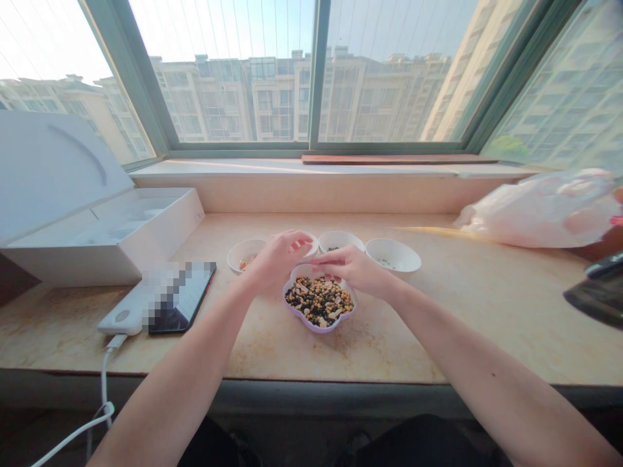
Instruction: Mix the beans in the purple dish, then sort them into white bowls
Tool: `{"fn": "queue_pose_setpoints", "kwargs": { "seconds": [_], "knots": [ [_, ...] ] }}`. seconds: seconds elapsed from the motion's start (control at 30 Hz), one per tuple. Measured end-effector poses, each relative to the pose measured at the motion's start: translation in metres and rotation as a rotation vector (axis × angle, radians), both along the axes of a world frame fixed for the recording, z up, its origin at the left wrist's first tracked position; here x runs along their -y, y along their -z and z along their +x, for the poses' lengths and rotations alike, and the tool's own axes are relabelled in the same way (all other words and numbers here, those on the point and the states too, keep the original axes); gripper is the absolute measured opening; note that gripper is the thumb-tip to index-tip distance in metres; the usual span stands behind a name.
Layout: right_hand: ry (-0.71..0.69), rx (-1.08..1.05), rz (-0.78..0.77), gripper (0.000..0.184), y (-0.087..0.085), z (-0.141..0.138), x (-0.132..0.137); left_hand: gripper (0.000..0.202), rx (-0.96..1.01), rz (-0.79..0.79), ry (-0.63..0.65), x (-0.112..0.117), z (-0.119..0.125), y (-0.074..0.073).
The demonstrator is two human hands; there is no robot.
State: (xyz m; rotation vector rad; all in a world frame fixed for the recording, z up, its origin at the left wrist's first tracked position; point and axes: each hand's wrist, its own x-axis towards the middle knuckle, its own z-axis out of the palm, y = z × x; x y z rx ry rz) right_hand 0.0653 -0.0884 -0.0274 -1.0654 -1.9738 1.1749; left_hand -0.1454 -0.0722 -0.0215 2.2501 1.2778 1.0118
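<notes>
Curling over a lobed, flower-shaped bowl (318, 330) with a lilac rim, the left hand (277, 261) and right hand (351, 269) point their narrowly bunched fingers (296, 241) toward each other; whether they pinch anything is impossible to tell. The roundish bowl, without a clear long axis, sits on a mottled stone sill (311, 353), filled with mixed beans (318, 301), just beside three white ceramic bowls (393, 255).

Sunlight is streaming through a green-framed window (314, 71) onto a stone counter (428, 324), while apartment blocks (272, 97) are standing outside.
</notes>
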Motion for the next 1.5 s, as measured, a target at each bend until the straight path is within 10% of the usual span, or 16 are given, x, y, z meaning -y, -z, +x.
{"fn": "queue_pose_setpoints", "kwargs": {
  "seconds": [0.23,0.5,0.77,0.93,1.5],
  "knots": [
    [0.202,-0.224,-0.054,0.041,-0.006,0.000,-0.002,0.024,0.200,-0.190,0.225,0.011,0.014,0.002],
    [0.169,-0.231,-0.065,0.038,-0.007,-0.002,0.000,0.017,0.218,-0.229,0.199,0.008,0.013,0.000],
    [-0.191,0.184,0.127,0.024,0.000,0.000,0.006,0.032,-0.312,-0.044,-0.238,-0.004,-0.031,-0.016],
    [-0.369,0.385,0.331,0.043,0.002,-0.005,0.013,0.032,-0.647,-0.248,-0.493,-0.006,-0.047,-0.019],
    [-0.351,0.441,0.396,0.018,0.010,-0.014,0.012,0.037,-0.785,-0.365,-0.531,-0.007,-0.042,-0.016]
  ]
}}
